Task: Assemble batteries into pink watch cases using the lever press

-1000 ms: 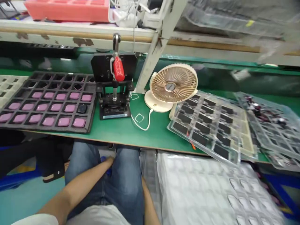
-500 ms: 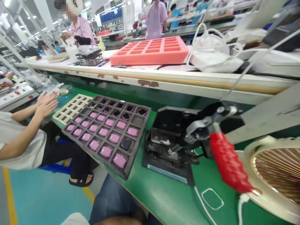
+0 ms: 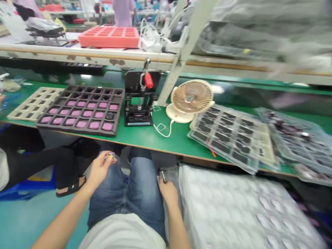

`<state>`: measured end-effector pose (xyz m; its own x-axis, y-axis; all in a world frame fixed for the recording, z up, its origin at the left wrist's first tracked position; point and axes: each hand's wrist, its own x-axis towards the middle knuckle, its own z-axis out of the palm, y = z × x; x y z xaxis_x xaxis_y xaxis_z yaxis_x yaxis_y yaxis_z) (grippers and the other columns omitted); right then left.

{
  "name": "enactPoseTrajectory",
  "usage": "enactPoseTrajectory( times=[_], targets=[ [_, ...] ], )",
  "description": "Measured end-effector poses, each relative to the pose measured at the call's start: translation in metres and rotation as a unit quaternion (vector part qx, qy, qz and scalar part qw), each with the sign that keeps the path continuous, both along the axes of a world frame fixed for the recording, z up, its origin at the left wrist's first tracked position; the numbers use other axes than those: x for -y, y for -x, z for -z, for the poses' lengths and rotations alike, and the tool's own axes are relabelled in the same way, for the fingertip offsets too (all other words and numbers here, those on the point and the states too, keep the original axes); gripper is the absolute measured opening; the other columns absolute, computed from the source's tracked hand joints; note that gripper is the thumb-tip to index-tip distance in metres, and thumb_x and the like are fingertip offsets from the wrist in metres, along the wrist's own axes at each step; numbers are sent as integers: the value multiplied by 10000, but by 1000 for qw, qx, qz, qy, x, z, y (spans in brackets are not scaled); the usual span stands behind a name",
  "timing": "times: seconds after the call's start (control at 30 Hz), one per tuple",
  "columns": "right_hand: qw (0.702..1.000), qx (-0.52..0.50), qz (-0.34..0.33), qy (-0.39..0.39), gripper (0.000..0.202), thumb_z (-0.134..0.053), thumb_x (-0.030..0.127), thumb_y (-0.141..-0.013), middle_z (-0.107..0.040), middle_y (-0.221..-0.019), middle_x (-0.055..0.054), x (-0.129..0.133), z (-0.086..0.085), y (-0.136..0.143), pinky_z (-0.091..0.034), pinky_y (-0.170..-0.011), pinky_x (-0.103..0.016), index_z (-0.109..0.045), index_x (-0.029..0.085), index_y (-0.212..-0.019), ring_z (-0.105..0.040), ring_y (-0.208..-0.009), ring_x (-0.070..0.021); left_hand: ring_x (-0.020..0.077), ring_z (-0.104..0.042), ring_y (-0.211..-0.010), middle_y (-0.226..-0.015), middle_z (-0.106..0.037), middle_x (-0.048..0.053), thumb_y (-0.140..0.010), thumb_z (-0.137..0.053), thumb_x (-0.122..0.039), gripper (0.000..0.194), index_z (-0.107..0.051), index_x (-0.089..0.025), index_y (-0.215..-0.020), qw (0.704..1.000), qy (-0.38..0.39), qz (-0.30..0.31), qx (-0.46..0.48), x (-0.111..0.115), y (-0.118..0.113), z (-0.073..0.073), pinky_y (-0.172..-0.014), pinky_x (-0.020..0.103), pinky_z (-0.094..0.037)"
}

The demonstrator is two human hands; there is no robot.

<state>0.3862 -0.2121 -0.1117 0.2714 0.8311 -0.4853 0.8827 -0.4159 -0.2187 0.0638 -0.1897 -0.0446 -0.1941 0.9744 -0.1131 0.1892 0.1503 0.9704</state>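
My left hand (image 3: pixel 100 168) is raised above my left thigh. Between its fingertips it grips what looks like a small watch case (image 3: pixel 110 156), with a shiny rim and a yellowish inside. Beside my right thigh, my right hand (image 3: pixel 168 191) is closed around a slim dark tool (image 3: pixel 163 176) with a bright edge, its exact kind too blurred to tell. On the bench ahead lies a dark foam tray (image 3: pixel 77 129) with several purple-covered pieces and black ones. To its right stands a black hand press (image 3: pixel 139 107) with a red-gripped lever (image 3: pixel 148 80).
A cream fan (image 3: pixel 191 98) stands right of the press. Clear plastic trays (image 3: pixel 225 133) overhang the bench edge, with another filled tray (image 3: pixel 303 138) beyond. A white blister tray stack (image 3: pixel 220 204) sits at my right. A seated person's foot (image 3: pixel 70 186) shows at left.
The view has swung right and down. Both my hands are now visible, each holding something. The press appears farther off, and the neighbour's hands have mostly left the picture.
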Motion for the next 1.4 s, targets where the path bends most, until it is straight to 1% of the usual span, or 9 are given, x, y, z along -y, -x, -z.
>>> enactPoseTrajectory(
  times=[0.1, 0.23, 0.4, 0.57, 0.93, 1.1, 1.2, 1.3, 1.4],
  targets=[
    [995, -48, 14, -89, 424, -434, 384, -1123, -765, -847, -107, 14, -35, 6, -565, -726, -320, -759, 177, -946, -753, -811, -251, 311, -675, -1197, -1192, -782, 94, -955, -718, -404, 182, -770, -258, -1051, 991, -83, 83, -63, -15, 0, -38, -1158, 487, -433],
    [962, -102, -26, -253, 450, -371, 460, -1128, -772, -1157, -95, -32, -100, 24, -522, -950, -276, -749, 217, -1149, -718, -1078, -224, 325, -525, -1450, -1480, -649, 125, -974, -644, -243, 90, -731, -237, -998, 926, -253, 172, -220, -86, -33, -73, -1269, 520, -316],
    [940, -105, -60, -319, 373, -487, 394, -1100, -732, -1277, -123, -166, -147, 35, -493, -1042, -343, -710, 203, -1329, -682, -1201, -269, 339, -387, -1529, -1612, -461, 155, -977, -633, -261, 98, -709, -220, -1024, 948, -263, -1, -177, -184, -68, -77, -1287, 526, -241],
    [930, -145, -128, -314, 465, -624, 418, -1047, -775, -1217, -105, -253, -151, 47, -541, -947, -324, -629, 221, -1468, -738, -1112, -269, 265, -632, -1108, -1185, -654, 85, -914, -686, -314, 119, -752, -223, -952, 958, -256, 16, -127, -227, -69, -69, -1065, 418, -487],
    [957, -84, -132, -245, 546, -654, 527, -1026, -771, -1253, -103, -212, -158, 9, -528, -917, -352, -588, 263, -1499, -732, -1135, -298, 221, -652, -979, -1029, -681, 48, -946, -699, -415, 227, -761, -226, -1057, 973, -218, 62, -49, -206, -83, -64, -949, 348, -510],
    [972, -12, -154, -180, 392, -682, 559, -1009, -789, -1047, -154, -196, -161, -7, -516, -850, -380, -761, 189, -1113, -748, -1012, -339, 289, -570, -1368, -1508, -590, 140, -977, -679, -481, 306, -729, -208, -1107, 977, -210, 32, 6, -184, -76, -52, -1132, 397, -462],
    [968, 5, -185, -169, 254, -758, 478, -973, -795, -984, -102, -195, -161, -18, -496, -810, -343, -770, 224, -965, -750, -979, -310, 287, -601, -1343, -1516, -599, 142, -993, -682, -472, 330, -716, -226, -1210, 984, -173, 7, 37, -155, -69, -50, -1132, 416, -480],
    [970, 35, -167, -174, 176, -743, 389, -983, -797, -997, -116, -204, -160, -29, -488, -793, -356, -776, 217, -966, -753, -983, -328, 295, -635, -1310, -1453, -654, 131, -1016, -646, -463, 291, -720, -235, -1181, 988, -147, 52, -24, -135, -65, -51, -1130, 454, -491],
    [971, 68, -122, -195, 213, -669, 363, -1029, -788, -1075, -171, -216, -158, -33, -492, -795, -382, -761, 184, -1099, -749, -1023, -363, 325, -499, -1499, -1594, -574, 115, -1044, -582, -420, 225, -712, -237, -1064, 967, -156, 126, -156, -128, -69, -50, -1249, 529, -377]
  ],
)
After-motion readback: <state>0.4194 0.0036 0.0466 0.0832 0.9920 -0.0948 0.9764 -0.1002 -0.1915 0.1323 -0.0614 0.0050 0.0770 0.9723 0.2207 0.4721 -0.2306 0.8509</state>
